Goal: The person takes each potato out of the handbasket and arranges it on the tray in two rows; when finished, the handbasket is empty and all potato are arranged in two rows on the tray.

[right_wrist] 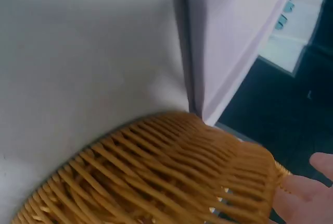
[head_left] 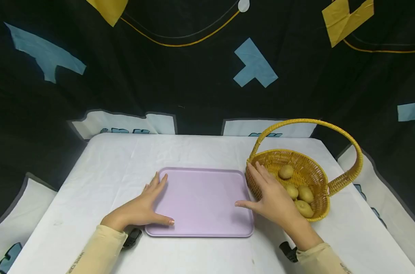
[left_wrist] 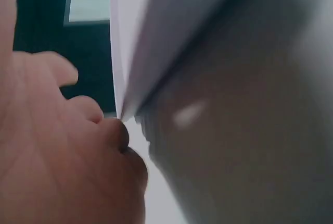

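A pale purple rectangular tray (head_left: 200, 205) lies flat on the white table. My left hand (head_left: 145, 207) is at its left edge, fingers spread and thumb over the near left corner; its palm (left_wrist: 57, 140) appears beside the tray edge (left_wrist: 132, 36) in the left wrist view. To the right stands a yellow-brown wicker basket (head_left: 311, 163) with a tall arched handle (head_left: 306, 121). Several potatoes (head_left: 305, 194) lie in it. My right hand (head_left: 275, 198) is over the basket's left side, fingers extended and thumb pointing toward the tray. Whether it touches the rim I cannot tell.
White cloth covers the table (head_left: 108, 171). Behind it hangs a dark curtain (head_left: 193, 95) with blue and yellow shapes. The basket's woven wall (right_wrist: 156, 166) stands close against the tray's right end (right_wrist: 229, 36).
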A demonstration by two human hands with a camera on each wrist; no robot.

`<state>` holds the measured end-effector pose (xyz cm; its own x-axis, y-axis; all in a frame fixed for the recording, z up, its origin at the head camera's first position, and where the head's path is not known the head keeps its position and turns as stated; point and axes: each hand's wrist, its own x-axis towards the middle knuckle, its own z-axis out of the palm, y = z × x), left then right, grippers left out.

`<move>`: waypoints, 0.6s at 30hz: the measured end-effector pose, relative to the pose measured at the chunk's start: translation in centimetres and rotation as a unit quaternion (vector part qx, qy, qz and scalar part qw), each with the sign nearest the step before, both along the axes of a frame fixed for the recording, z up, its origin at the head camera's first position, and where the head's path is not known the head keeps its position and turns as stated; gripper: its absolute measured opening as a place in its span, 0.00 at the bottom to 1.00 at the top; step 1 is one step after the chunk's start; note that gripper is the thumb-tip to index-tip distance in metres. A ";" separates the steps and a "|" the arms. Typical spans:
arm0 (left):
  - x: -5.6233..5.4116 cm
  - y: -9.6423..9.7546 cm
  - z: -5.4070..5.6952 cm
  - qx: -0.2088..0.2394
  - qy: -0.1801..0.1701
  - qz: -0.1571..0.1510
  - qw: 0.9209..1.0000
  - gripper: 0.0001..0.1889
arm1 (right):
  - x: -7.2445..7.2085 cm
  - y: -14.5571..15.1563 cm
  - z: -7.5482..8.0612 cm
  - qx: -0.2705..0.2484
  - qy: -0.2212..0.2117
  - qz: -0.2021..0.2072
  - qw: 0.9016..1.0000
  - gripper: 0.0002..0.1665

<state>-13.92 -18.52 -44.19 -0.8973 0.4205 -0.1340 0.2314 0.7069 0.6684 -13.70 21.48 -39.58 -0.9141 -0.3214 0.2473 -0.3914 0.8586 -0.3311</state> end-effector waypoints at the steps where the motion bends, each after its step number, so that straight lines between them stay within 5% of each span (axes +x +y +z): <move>1: -0.1 -0.3 0.0 0.004 0.005 -0.004 1.000 0.75 | -0.1 0.1 0.3 -0.010 -0.014 -0.004 1.000 0.70; 12: -1.5 -1.7 -0.7 0.032 -0.008 -0.028 0.999 0.80 | -2.0 4.2 2.1 -0.125 -0.115 -0.007 0.985 0.41; 18: -1.8 -2.2 -1.5 0.031 -0.003 -0.009 0.999 0.81 | -2.7 6.7 2.8 -0.137 -0.181 0.012 0.974 0.37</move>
